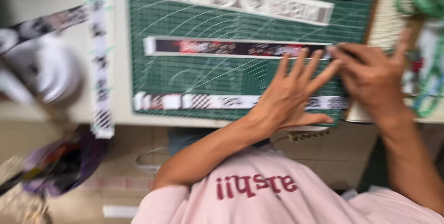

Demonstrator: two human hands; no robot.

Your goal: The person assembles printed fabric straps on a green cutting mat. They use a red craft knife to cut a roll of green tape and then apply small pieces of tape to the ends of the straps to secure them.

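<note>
Head view showed a dark printed strip lying across the centre of the green cutting mat. At centre right, the left hand pressed flat, fingers spread, holding nothing. The right hand pinched the strip's right end. A white patterned strip lay below.

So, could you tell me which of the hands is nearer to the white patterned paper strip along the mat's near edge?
Left. The left hand lies flat over that white patterned paper strip; the right hand sits farther up, at the dark printed strip's end.
</note>
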